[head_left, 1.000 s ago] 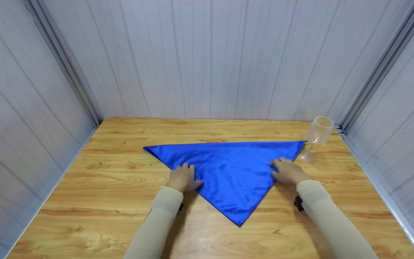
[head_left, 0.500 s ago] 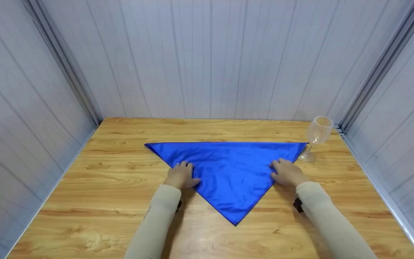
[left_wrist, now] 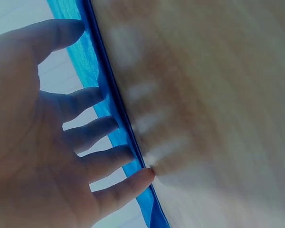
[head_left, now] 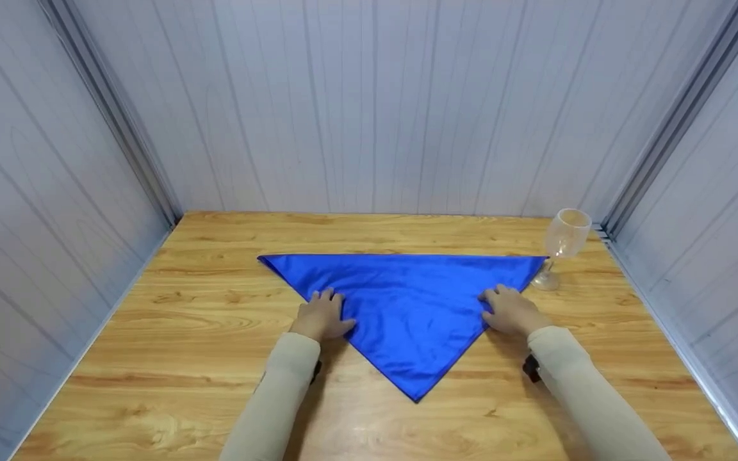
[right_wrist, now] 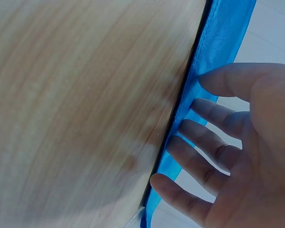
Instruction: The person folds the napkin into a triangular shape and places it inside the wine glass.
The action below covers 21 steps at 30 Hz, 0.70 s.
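Wood-grain tabletop (head_left: 151, 358), enclosed by a pale panelled back wall (head_left: 369, 109) and matching left (head_left: 55, 192) and right side walls (head_left: 708, 243), forms the work area. On it, around the middle, lies a blue cloth (head_left: 414, 314) in a triangular outline, its long edge running nearly parallel to the back wall and its point directed toward the person. Light creasing is noted across the surface; the hem shows dark along the two slanting edges. Left hand (head_left: 324, 315) rests on the left slanting edge; its fingers are extended and spread in the left wrist view, thumb apart, fingertips at the hem, in a released condition. Right hand (head_left: 511, 310) is on the opposite slanting edge, fingers likewise loosely extended and released, with tips on the cloth. Both forearms wear light sleeves, with a dark object (head_left: 531, 368) at the right wrist. Just beside the cloth's right corner stands a clear stemmed glass (head_left: 566, 237), upright; whether the corner touches it cannot be determined. Metal trim (head_left: 680, 121) runs along the right rear corner of the enclosure.
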Tool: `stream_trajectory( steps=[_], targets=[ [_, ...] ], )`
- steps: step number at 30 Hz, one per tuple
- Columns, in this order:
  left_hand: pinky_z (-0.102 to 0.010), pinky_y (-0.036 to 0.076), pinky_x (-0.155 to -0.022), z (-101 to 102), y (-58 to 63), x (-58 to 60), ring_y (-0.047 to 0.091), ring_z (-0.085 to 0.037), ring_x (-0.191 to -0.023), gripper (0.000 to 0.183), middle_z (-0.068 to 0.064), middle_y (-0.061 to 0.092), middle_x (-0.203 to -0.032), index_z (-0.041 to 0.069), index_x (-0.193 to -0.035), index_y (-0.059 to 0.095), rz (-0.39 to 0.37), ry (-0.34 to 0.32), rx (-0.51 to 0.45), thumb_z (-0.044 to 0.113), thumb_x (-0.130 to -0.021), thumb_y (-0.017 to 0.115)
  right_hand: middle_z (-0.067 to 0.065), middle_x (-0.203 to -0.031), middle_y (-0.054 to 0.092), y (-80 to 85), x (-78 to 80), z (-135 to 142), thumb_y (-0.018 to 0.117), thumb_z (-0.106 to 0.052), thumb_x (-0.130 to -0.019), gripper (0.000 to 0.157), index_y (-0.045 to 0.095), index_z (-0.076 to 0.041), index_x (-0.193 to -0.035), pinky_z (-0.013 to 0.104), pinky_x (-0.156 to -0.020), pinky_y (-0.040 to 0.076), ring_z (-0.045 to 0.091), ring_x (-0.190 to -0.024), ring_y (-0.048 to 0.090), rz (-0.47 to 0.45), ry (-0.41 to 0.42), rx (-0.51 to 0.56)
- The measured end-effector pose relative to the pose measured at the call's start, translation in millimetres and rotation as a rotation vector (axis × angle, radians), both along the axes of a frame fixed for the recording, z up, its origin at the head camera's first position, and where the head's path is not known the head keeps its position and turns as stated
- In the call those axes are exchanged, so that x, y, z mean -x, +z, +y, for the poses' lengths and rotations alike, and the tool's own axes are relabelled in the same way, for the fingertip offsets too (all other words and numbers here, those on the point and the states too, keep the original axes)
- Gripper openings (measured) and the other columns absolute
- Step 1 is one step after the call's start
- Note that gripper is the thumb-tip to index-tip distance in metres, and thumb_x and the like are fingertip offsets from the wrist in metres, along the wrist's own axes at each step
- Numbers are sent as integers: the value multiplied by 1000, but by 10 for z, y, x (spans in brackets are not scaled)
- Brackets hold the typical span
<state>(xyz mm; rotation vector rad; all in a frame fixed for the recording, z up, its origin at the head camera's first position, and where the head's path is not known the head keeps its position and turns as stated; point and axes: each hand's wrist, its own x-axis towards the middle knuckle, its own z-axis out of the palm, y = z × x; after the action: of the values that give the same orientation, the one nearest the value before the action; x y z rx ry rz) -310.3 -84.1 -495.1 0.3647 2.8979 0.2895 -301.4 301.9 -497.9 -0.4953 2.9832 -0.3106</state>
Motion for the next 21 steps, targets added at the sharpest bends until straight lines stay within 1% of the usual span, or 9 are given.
stream_trajectory(
  steps=[5, 10, 15, 18, 21],
  targets=[
    [-64, 31, -108, -12, -30, -7, 27, -46, -144, 71, -19, 33, -158, 6, -151, 43, -8, 5, -13, 48, -97, 62, 24, -118, 53, -31, -6, 42, 60, -21, -98, 39, 59, 4, -128, 60, -95, 43, 45, -112, 51, -6, 6, 37],
    [-64, 29, -109, -23, -35, 4, 27, -45, -144, 71, -18, 34, -157, 7, -151, 43, -10, 2, -29, 48, -96, 62, 23, -116, 53, -57, -3, 90, 59, -21, -98, 40, 60, 4, -129, 60, -95, 42, 43, -111, 50, -19, 7, 86],
    [-64, 30, -108, -45, -49, 10, 27, -46, -144, 70, -19, 34, -157, 7, -151, 44, -6, -21, -21, 48, -97, 62, 18, -112, 54, -57, 5, 127, 60, -20, -98, 39, 62, 3, -130, 56, -91, 43, 39, -106, 51, -31, 11, 137],
    [-65, 29, -109, -80, -59, 17, 25, -47, -144, 69, -19, 32, -158, 8, -151, 43, -6, -37, -43, 46, -97, 62, 17, -111, 54, -32, 4, 145, 60, -21, -99, 39, 62, 2, -131, 55, -90, 43, 36, -104, 50, -60, 8, 167],
    [-65, 26, -110, -123, -73, 10, 21, -46, -146, 67, -19, 30, -159, 10, -151, 43, -17, -48, -93, 43, -97, 63, 19, -115, 54, -19, -5, 151, 59, -21, -100, 39, 61, 2, -131, 57, -93, 42, 39, -109, 50, -70, 21, 189]
  ],
)
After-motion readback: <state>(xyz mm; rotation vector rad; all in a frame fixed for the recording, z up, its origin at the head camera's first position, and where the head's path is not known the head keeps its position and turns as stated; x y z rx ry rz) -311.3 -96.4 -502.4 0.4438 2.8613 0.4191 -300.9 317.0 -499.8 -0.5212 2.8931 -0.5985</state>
